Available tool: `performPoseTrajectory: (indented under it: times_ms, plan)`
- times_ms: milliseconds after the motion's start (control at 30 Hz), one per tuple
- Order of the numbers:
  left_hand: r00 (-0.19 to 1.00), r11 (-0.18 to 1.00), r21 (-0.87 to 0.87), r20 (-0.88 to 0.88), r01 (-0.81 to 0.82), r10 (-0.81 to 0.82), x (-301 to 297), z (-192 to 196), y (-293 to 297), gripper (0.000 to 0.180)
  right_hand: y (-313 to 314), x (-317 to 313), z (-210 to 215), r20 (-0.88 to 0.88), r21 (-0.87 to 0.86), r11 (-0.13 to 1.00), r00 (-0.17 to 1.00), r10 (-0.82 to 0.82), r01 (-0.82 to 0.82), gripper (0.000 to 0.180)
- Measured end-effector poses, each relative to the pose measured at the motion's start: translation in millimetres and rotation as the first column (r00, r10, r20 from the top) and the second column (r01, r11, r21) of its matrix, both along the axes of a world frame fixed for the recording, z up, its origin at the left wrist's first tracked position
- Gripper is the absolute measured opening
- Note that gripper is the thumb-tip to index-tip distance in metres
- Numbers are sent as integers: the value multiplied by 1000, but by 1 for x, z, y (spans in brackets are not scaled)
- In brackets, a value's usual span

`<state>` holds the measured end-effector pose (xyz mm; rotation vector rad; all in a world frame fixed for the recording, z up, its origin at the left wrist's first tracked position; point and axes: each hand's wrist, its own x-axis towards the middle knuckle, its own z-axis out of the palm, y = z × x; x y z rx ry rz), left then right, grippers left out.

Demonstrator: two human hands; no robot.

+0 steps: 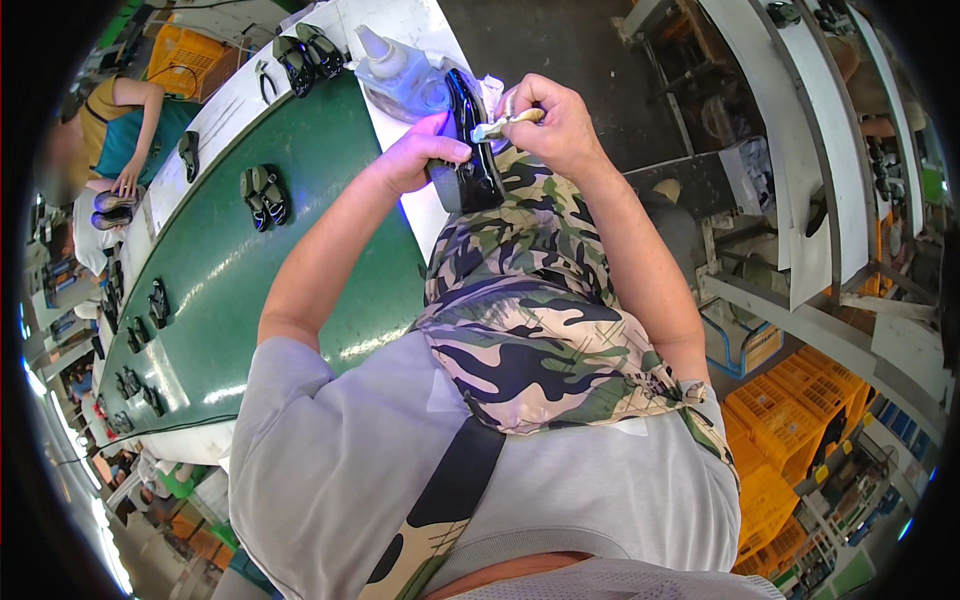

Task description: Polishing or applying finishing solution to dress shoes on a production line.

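Note:
My left hand (418, 158) grips a glossy black shoe (480, 185) from its left side, thumb pressed on the upper. The shoe is held up over the edge of the white tabletop, in front of my camouflage apron (540, 300). In my right hand (560, 125) is a small tan-handled tool (525, 117) with a pale, bluish tip, pinched between the fingers. Its tip meets the right side of the shoe; whether it is a brush I cannot tell. Just behind the shoe stands a translucent squeeze bottle (395, 70) with a pointed nozzle.
Pairs of dark shoes (264, 197) lie spaced along a green conveyor belt (330, 270) on my left. Pliers (265, 82) and another pair (305, 58) are on the white ledge. A co-worker's arm (147, 125) is across the belt. Metal racks (800, 150) and orange crates (780, 420) stand right.

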<state>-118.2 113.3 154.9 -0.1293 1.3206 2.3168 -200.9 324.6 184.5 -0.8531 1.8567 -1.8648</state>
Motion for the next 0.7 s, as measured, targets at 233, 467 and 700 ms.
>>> performPoseTrajectory:
  times_ms: [233, 467, 700]
  plan:
    - [996, 994, 59, 5, -89, 89, -2, -20, -5, 54, 14, 10, -13, 41, 150, 988, 999, 28, -34, 18]
    - [969, 948, 203, 89, -246, 232, -3, -35, -6, 52, 30, 19, -19, 10, 23, 1000, 1000, -7, 7, 19]
    - [943, 841, 444, 32, -310, 330, -4, -36, -12, 72, 34, 20, -33, 389, -314, 917, 914, -112, 246, 17]
